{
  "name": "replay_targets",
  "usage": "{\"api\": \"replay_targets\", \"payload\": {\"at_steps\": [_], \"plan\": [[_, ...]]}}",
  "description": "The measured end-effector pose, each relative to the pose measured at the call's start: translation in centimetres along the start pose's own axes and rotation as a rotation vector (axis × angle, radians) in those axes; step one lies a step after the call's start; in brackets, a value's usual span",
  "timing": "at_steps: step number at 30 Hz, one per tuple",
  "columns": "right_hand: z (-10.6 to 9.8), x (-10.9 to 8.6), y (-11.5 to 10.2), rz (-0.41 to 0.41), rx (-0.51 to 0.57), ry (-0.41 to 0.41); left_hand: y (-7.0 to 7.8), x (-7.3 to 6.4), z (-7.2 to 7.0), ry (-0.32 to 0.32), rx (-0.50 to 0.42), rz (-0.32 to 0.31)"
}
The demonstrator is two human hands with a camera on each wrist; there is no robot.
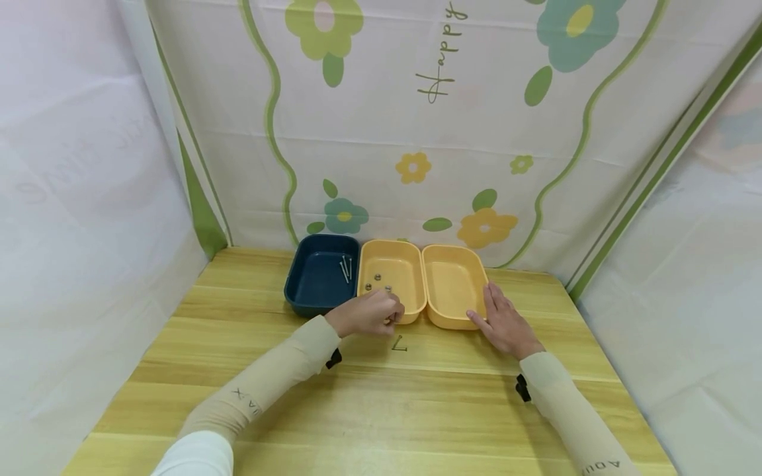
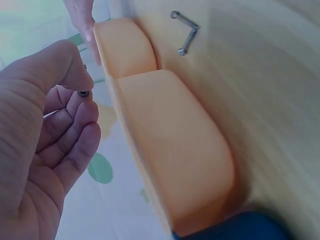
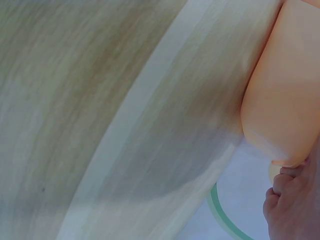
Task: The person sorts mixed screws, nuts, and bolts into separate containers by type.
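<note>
My left hand point(image 1: 370, 313) is over the near edge of the middle yellow bin point(image 1: 421, 291). Its thumb and forefinger pinch a small metal nut point(image 2: 83, 93), mostly hidden by the fingertips. Several nuts point(image 1: 378, 277) lie in that bin, close to this hand. My right hand point(image 1: 507, 328) holds the near right corner of the right yellow bin point(image 1: 457, 324), thumb at the near rim and fingers along the outer right side. On the table just in front of the bins, two screws point(image 1: 400, 348) lie end to end at an angle.
At the left of the row stands a dark blue bin point(image 1: 306, 309) with several long screws point(image 1: 345, 268) in it. The three bins stand side by side at the back of the wooden table point(image 1: 381, 410), before a flower-printed cloth point(image 1: 369, 145).
</note>
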State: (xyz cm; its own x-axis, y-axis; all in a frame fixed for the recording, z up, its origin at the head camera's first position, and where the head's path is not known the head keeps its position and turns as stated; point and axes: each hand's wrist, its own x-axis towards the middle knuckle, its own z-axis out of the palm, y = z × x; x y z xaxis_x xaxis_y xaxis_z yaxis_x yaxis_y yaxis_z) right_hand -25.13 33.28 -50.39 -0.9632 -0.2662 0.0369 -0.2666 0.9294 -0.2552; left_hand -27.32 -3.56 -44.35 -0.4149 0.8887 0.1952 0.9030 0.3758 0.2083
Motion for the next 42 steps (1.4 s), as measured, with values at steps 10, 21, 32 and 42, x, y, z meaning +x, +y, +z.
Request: {"api": "replay_targets", "payload": {"at_steps": [10, 21, 32, 42], "plan": [[0.1, 0.0, 0.1, -0.003, 0.004, 0.002, 0.4, 3.1, -0.5, -0.016, 0.037, -0.026], [0.1, 0.3, 0.0, -0.009, 0.0, 0.008, -0.2, 6.8, -0.7, -0.012, 0.067, -0.059], [0.1, 0.1, 0.1, 0.013, -0.005, 0.003, -0.4, 9.8, 0.1, -0.013, 0.065, -0.09], [0.0, 0.2, 0.0, 0.011, 0.001, 0.0, 0.1, 9.4, 0.4, 0.012, 0.093, -0.199]]}}
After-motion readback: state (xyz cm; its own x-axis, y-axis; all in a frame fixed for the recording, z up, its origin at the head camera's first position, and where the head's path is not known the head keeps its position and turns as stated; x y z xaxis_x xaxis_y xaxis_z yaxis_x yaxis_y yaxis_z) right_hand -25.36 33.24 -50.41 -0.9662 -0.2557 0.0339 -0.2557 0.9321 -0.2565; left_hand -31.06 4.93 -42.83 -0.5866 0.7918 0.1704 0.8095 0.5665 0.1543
